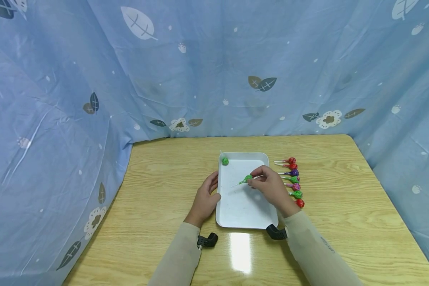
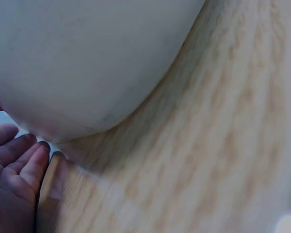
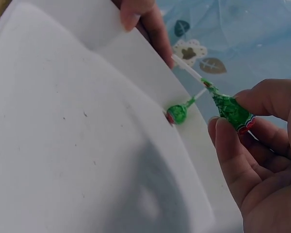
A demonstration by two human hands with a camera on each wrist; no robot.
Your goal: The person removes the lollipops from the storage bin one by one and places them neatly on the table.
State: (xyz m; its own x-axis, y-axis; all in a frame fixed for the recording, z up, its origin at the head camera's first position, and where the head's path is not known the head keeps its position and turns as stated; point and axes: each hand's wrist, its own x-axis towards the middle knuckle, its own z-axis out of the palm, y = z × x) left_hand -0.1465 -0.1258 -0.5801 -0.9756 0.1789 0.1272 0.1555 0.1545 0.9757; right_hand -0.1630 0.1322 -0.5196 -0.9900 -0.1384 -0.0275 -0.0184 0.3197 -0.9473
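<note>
My right hand (image 1: pixel 271 188) pinches a green-wrapped lollipop (image 3: pixel 230 109) by its candy end, above the white tray (image 1: pixel 246 214); its white stick points away to the left. Along the tray's left side rests my left hand (image 1: pixel 204 198), fingers relaxed against the outer wall and thumb at the rim. In the left wrist view, the fingers (image 2: pixel 31 162) of that hand touch the tray's edge. Another green lollipop (image 1: pixel 225 161) lies in the tray's far left corner, its stick over the rim.
Right of the tray, several lollipops stand in a column, among them a red one (image 1: pixel 292 160), a purple one (image 1: pixel 294 172) and a pink one (image 1: pixel 296 186). They lie on the wooden table (image 1: pixel 350 222). A blue patterned curtain (image 1: pixel 214 71) hangs behind it and at both sides.
</note>
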